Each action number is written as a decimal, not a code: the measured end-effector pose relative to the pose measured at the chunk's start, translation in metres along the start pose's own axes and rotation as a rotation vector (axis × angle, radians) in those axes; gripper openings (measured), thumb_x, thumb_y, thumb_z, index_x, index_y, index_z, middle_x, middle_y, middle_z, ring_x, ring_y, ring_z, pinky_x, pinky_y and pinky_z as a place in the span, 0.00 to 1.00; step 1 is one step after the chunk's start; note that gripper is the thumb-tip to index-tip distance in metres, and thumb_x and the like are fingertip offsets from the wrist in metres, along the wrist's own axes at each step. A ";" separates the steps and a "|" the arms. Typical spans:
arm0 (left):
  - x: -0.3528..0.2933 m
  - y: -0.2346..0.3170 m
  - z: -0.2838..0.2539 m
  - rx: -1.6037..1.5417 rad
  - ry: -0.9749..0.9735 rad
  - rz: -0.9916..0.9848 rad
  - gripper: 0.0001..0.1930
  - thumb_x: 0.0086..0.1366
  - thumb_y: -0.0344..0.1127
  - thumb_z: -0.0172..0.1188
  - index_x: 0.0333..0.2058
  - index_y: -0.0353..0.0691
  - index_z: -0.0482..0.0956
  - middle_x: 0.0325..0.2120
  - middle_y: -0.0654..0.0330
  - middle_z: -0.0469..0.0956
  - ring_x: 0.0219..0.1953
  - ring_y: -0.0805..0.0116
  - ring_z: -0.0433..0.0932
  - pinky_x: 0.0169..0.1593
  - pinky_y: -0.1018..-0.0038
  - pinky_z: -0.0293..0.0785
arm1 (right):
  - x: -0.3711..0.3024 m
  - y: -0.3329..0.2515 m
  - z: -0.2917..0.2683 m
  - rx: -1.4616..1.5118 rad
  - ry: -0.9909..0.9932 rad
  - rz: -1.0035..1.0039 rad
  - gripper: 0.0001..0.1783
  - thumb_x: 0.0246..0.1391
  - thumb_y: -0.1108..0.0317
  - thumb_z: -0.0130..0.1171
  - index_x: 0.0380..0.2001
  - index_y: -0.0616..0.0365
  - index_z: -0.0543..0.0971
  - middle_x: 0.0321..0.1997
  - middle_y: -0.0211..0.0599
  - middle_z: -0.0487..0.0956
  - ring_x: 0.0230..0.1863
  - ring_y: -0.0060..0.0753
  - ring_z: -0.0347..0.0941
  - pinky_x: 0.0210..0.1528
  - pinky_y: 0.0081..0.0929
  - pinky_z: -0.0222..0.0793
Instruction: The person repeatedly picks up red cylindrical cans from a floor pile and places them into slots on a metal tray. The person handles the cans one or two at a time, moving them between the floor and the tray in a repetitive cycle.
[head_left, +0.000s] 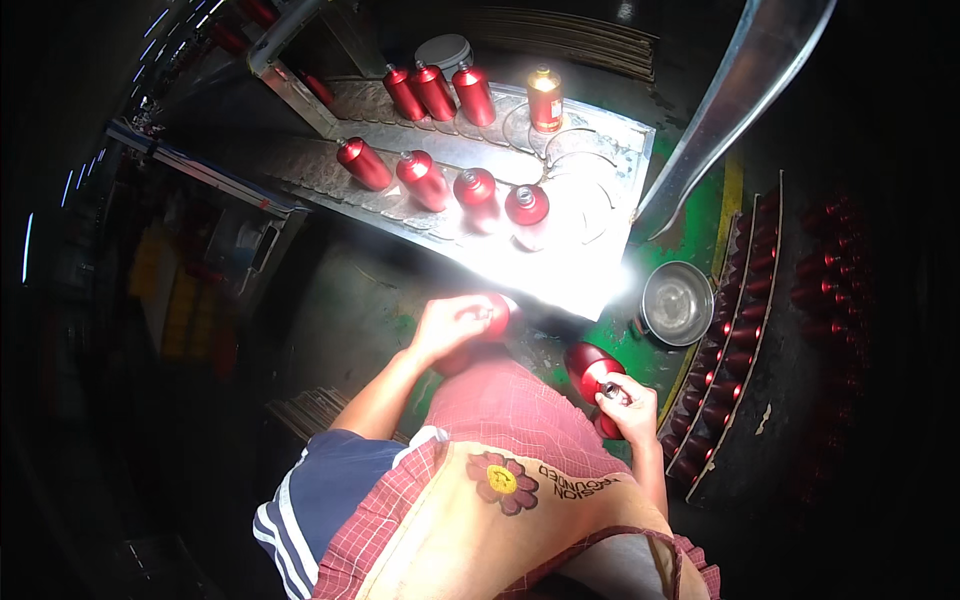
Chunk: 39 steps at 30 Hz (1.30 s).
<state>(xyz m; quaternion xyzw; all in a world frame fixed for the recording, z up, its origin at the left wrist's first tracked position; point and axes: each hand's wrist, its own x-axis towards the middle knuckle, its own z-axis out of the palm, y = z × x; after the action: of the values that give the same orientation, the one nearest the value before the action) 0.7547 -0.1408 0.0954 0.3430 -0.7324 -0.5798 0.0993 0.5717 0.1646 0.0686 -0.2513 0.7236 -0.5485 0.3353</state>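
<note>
My left hand (pixel 442 328) is closed around the top of a red bottle (pixel 494 318), held just below the near edge of the lit conveyor. Glare blurs this bottle's outline. Lower on the right, my right hand (pixel 635 408) grips another glossy red bottle (pixel 588 366) by its neck, the body tilted away from me. In front of both hands, a near row of red bottles stands on the conveyor, the closest being a bottle (pixel 526 204) with an open neck. Farther back is a second row of red bottles (pixel 473 95), with a gold bottle (pixel 545 100) at its right.
A metal pot (pixel 678 303) sits on the green floor right of the conveyor (pixel 630 150). Beyond it, many red bottles (pixel 738 360) fill curved rows. A shiny metal post (pixel 745 95) rises at the upper right. A grey bucket (pixel 443 52) is behind the conveyor.
</note>
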 end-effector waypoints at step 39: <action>0.251 0.069 -0.142 0.410 -0.258 -0.130 0.28 0.59 0.40 0.68 0.58 0.50 0.74 0.21 0.65 0.79 0.26 0.74 0.78 0.34 0.73 0.75 | 0.559 -0.182 -0.032 -0.378 -0.207 -0.067 0.17 0.47 0.65 0.65 0.43 0.56 0.83 0.42 0.38 0.83 0.44 0.30 0.78 0.52 0.26 0.70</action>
<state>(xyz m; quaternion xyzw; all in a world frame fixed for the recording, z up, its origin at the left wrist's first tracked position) 0.6186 -0.4002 0.1394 0.3256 -0.8175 -0.4635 -0.1043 0.1836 -0.2743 0.1326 -0.3888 0.7663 -0.3853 0.3363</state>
